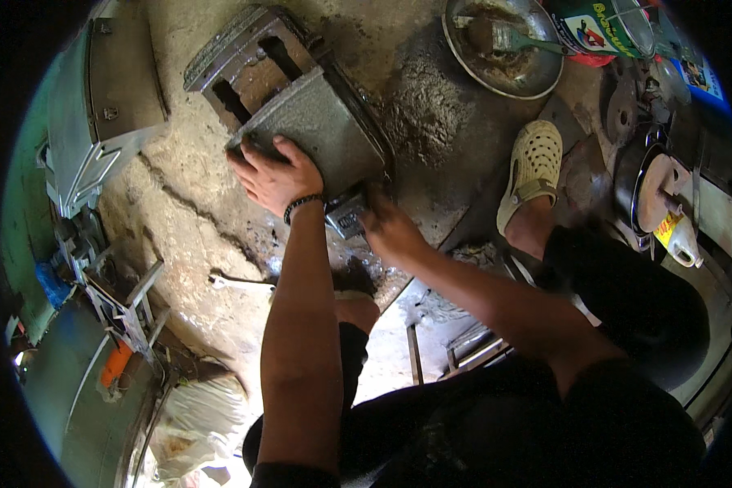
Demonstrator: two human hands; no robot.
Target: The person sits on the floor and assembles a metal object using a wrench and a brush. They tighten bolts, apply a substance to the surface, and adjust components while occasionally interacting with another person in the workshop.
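Note:
A heavy grey metal box-shaped part with two dark slots on its far side lies tilted on the floor. My left hand, a black beaded bracelet at its wrist, rests on its near left side with fingers spread over the metal. At the part's near corner, my right hand is closed against a small dark rectangular metal block. Its fingertips are in shadow and partly hidden. The block touches or nearly touches the larger part.
At the upper right, a metal basin holds a brush, with a green can beside it. A wrench lies on the floor left of my forearm. Metal cabinets stand at left. My clog-shod foot is at right.

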